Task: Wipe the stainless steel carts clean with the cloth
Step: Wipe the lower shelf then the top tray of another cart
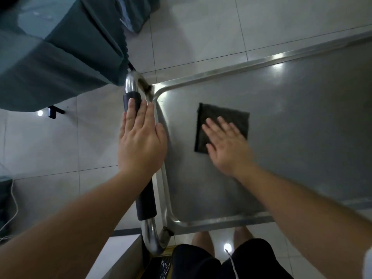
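A stainless steel cart (291,121) with a shallow rimmed top tray fills the right side of the view. A dark grey folded cloth (219,117) lies flat on the tray near its left end. My right hand (227,146) rests flat on the cloth's near part, fingers spread and pressing down. My left hand (141,143) lies flat over the cart's push handle (146,202), a chrome tube with a black foam grip, fingers straight and together, not wrapped around it.
A table draped in dark green cloth (50,57) stands close to the cart's far left corner. Pale floor tiles (60,150) surround the cart. My legs in black shorts (221,260) are at the cart's near edge. A white cable (12,210) lies at left.
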A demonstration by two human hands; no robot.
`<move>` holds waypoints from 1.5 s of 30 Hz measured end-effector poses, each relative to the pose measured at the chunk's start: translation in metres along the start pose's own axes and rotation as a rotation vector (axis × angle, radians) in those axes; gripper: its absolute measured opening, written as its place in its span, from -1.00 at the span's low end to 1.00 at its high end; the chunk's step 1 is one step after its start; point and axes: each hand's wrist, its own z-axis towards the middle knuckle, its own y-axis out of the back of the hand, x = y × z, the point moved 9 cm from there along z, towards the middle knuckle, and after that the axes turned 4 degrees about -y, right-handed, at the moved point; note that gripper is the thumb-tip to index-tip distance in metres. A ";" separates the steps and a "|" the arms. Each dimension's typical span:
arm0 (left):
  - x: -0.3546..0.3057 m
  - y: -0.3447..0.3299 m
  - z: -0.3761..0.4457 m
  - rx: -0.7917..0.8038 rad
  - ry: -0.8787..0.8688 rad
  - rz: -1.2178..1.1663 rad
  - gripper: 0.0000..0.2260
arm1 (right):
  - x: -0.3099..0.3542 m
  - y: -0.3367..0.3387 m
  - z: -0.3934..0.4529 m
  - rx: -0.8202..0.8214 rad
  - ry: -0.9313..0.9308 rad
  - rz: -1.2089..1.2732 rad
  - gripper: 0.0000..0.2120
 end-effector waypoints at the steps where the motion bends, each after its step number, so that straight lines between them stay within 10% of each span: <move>1: 0.000 0.000 0.000 0.002 0.001 0.002 -0.44 | -0.038 0.010 0.005 0.002 -0.055 -0.012 -0.40; 6: 0.000 0.001 0.002 0.009 -0.005 -0.003 -0.45 | -0.226 0.067 0.006 -0.071 -0.622 0.025 -0.33; 11: -0.002 0.001 0.003 0.007 -0.005 0.019 -0.44 | -0.212 0.067 0.010 -0.142 -0.975 0.115 -0.33; 16: -0.002 0.002 0.002 0.009 0.004 0.008 -0.44 | -0.019 0.019 0.048 -0.073 -0.637 0.153 -0.38; 20: -0.002 0.002 0.000 0.004 -0.009 0.014 -0.45 | 0.138 -0.033 0.048 0.147 -0.030 0.069 -0.32; 24: -0.002 0.001 0.000 -0.006 -0.018 0.006 -0.46 | 0.122 -0.029 0.051 0.180 0.256 0.043 -0.38; 28: 0.001 -0.001 0.002 -0.001 -0.017 -0.008 -0.47 | -0.021 0.012 0.081 0.099 0.000 0.010 -0.38; 35: 0.000 -0.001 0.004 -0.008 -0.009 0.011 -0.47 | -0.258 0.089 0.072 -0.115 -0.990 0.130 -0.33; 39: -0.002 0.000 0.005 0.001 -0.006 0.010 -0.46 | -0.192 0.076 0.100 -0.145 -1.013 0.196 -0.37; 45: -0.004 0.003 0.004 -0.012 0.018 -0.010 -0.46 | 0.024 0.018 0.131 0.023 -0.522 0.168 -0.37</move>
